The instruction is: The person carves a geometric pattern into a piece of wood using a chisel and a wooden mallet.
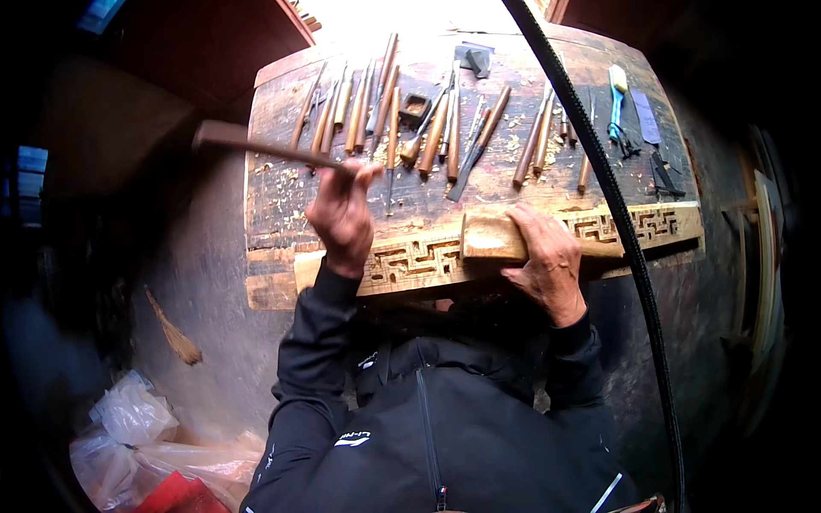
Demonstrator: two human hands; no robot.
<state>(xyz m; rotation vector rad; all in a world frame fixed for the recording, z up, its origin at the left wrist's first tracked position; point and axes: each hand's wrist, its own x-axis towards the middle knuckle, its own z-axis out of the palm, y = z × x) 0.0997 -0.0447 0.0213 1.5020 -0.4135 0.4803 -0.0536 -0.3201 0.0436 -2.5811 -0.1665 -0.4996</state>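
My left hand (pixel 344 224) is raised above the near left part of the workbench. Its fingers are closed round one end of a long brown tool (pixel 256 147), which points up and left and is smeared by motion. I cannot make out its kind. At the bench's front edge my right hand (pixel 552 256) grips a pale wooden mallet (pixel 487 239). The mallet's thick head lies over the middle of a long wooden board (pixel 415 261) cut with an angular fretwork pattern. Part of its handle shows to the right of my hand.
Several wood-handled chisels (pixel 436 132) lie across the workbench (pixel 282 209) among shavings, beside a small dark square box (pixel 416 109). A blue-handled brush (pixel 617 98) is at the far right. A black cable (pixel 611 184) crosses the view. On the floor, left, are a small broom (pixel 175 333) and plastic bags (pixel 137 419).
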